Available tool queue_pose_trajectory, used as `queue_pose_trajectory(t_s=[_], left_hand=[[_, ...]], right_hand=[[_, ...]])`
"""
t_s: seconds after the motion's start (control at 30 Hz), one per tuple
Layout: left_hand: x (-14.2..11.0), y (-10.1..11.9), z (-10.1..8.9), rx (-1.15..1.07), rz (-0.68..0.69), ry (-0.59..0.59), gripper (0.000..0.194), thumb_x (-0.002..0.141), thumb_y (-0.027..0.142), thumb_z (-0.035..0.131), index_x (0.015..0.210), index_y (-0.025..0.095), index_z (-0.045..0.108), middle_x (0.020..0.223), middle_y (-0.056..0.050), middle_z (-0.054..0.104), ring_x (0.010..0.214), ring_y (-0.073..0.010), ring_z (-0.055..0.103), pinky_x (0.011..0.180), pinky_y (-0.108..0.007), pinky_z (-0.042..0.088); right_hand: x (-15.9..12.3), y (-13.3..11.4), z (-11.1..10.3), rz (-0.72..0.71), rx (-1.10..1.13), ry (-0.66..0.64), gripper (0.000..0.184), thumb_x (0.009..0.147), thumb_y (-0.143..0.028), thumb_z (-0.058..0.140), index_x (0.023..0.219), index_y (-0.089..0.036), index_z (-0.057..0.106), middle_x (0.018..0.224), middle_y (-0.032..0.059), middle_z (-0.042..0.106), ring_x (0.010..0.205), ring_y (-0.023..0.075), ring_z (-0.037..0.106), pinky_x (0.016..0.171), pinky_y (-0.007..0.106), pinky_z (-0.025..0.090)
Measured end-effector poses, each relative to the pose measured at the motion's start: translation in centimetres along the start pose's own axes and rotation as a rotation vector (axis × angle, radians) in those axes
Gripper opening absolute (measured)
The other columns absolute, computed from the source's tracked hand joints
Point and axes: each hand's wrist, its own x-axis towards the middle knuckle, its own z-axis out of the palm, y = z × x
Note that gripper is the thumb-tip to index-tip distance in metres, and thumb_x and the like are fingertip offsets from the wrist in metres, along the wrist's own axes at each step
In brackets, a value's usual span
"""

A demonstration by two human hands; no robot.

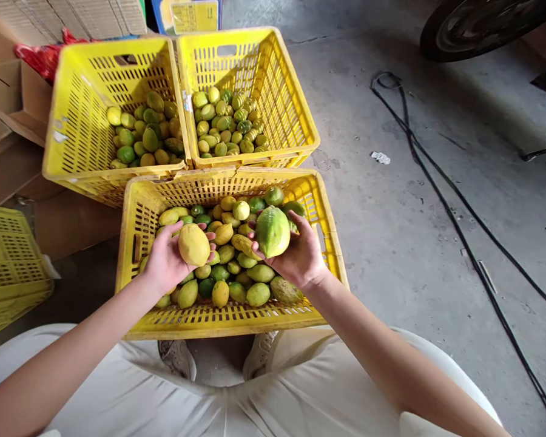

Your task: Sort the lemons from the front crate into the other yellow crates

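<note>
A yellow lemon [194, 245] rests in my left hand [166, 258], its fingers curled beneath the fruit. My right hand [303, 255] cups a larger green lemon [272, 232] with a pointed end and a yellowish tint. Both hands are held above the near yellow crate [230, 328], palms turned up. In that crate lies a heap of green and yellow lemons [221, 294], partly hidden by my hands and the fruit in them.
Behind stand two more yellow crates, a left one [53, 139] and a right one [295, 103], both holding lemons. Cardboard boxes [9, 164] and another yellow crate [11, 261] are at the left. A black cable [455, 218] and a wheel [459, 36] lie right.
</note>
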Motion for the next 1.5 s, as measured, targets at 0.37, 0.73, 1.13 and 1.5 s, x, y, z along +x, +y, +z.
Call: queue_pose_trajectory(t_s=[0.37,0.73,1.13,1.5], left_hand=[[-0.2,-0.6,0.3,0.065,0.000,-0.050,0.013,0.093,0.020,0.062,0.104,0.013,0.064,0.085,-0.011,0.074,0.068,-0.0189,0.072,0.064,-0.028,0.063],[-0.5,-0.3,0.8,-0.055,-0.010,0.013,0.041,0.100,0.025,0.044,0.133,0.008,0.063,0.102,-0.018,0.078,0.088,-0.0275,0.078,0.077,-0.038,0.066],[-0.3,-0.6,0.2,0.007,0.057,-0.073,0.013,0.084,0.024,0.064,0.095,0.017,0.062,0.083,-0.007,0.071,0.062,-0.0142,0.065,0.054,-0.022,0.056],[-0.3,-0.5,0.4,-0.001,0.034,-0.048,0.039,0.091,0.020,0.055,0.128,0.015,0.065,0.104,-0.014,0.079,0.101,-0.0295,0.078,0.081,-0.037,0.065]], right_hand=[[-0.1,0.2,0.5,-0.005,0.084,0.066,0.029,0.087,-0.038,0.078,0.107,-0.021,0.066,0.089,0.0045,0.076,0.076,0.0181,0.074,0.059,0.024,0.065],[-0.1,0.2,1.7,0.012,0.081,0.168,0.039,0.093,-0.045,0.055,0.122,-0.020,0.062,0.107,0.0152,0.078,0.109,0.0327,0.075,0.081,0.051,0.070],[-0.5,0.9,0.5,0.047,-0.117,0.025,0.041,0.073,-0.035,0.089,0.108,-0.021,0.072,0.092,0.0028,0.078,0.079,0.0196,0.077,0.070,0.031,0.069],[-0.3,0.6,1.8,0.085,0.057,0.039,0.030,0.097,-0.031,0.049,0.117,-0.017,0.065,0.106,0.0131,0.080,0.104,0.0297,0.078,0.090,0.054,0.067]])
